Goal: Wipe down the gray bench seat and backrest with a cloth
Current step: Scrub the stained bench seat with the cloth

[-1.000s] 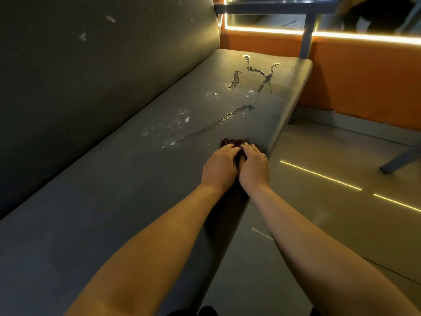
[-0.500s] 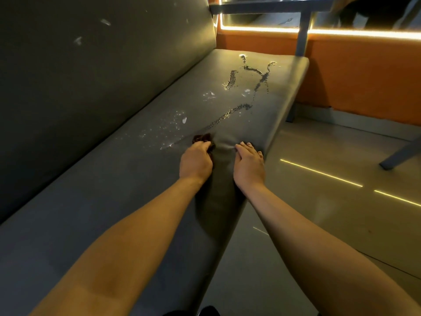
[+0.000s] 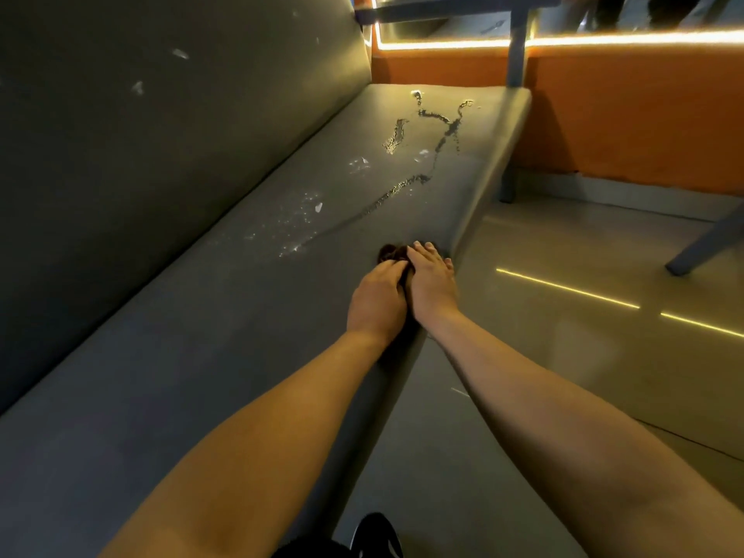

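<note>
The gray bench seat (image 3: 209,356) runs away from me, with its backrest (image 3: 141,155) on the left. A dark cloth (image 3: 388,252) lies bunched on the seat near the front edge, mostly hidden under my hands. My left hand (image 3: 376,300) has its fingers curled on the cloth. Beside it and touching it, my right hand (image 3: 430,279) lies with straight fingers over the cloth's right part. Beyond the hands a wet dark streak (image 3: 402,187) and white specks (image 3: 294,223) mark the seat. Pale smudges (image 3: 139,87) dot the backrest.
To the right of the seat edge lies a tiled floor (image 3: 583,356) with lit strips (image 3: 563,289). An orange wall (image 3: 644,118) with a glowing band closes the far end. A metal table leg (image 3: 517,46) stands behind the bench and another slanted leg (image 3: 708,247) at right.
My left hand slid the cloth from the seat's middle back to the right, and it now meets my right hand at the front edge. The view has tilted slightly.
</note>
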Tool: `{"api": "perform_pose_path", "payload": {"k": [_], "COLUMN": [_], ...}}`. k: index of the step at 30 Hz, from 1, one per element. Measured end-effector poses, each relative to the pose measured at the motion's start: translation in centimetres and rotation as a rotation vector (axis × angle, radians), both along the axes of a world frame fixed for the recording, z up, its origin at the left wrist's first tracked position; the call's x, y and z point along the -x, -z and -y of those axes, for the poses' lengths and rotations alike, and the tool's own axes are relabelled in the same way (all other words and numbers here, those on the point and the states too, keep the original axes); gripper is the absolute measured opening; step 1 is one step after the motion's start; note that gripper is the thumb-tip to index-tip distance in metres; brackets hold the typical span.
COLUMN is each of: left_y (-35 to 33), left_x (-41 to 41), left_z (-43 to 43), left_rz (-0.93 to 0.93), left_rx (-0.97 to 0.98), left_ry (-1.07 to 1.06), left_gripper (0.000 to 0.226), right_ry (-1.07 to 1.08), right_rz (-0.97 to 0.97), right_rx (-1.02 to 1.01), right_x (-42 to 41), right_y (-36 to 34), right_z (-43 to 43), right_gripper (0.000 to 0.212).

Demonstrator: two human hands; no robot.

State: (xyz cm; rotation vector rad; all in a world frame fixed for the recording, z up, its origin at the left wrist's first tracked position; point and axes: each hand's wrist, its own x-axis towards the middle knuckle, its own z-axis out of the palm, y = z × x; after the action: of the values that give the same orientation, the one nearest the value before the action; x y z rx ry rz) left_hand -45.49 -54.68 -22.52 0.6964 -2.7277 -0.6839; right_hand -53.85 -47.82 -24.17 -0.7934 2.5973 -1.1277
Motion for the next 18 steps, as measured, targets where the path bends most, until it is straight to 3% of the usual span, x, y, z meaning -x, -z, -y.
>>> {"api": "perform_pose_path", "payload": {"k": [6, 9, 13, 18], "left_y": [0.1, 0.5, -0.1, -1.6], "left_x": [-0.4, 0.0, -0.5, -2.6], "left_z": [0.6, 2.1, 4.6, 11.4], "left_rz": [0.053, 0.035, -0.018, -0.089], "left_rx": [0.043, 0.08, 0.026, -0.009], "left_ry": [0.039, 0.059, -0.023, -0.272], "left_gripper": [0.043, 0.044, 0.043, 0.045], "right_ry": [-0.013, 0.019, 0.012, -0.245], "right_rz": [0.019, -0.107, -0.143, -0.107], "right_rx": [-0.038, -0.145, -0.241, -0.274], "right_x": [-0.8, -0.6, -0.2, -0.8], "right_y": [-0.5, -1.6, -3.6, -4.5], "right_z": [-0.9, -0.1, 1.0, 5.6], "right_gripper": [0.046, 0.043, 0.039, 0.05]}}
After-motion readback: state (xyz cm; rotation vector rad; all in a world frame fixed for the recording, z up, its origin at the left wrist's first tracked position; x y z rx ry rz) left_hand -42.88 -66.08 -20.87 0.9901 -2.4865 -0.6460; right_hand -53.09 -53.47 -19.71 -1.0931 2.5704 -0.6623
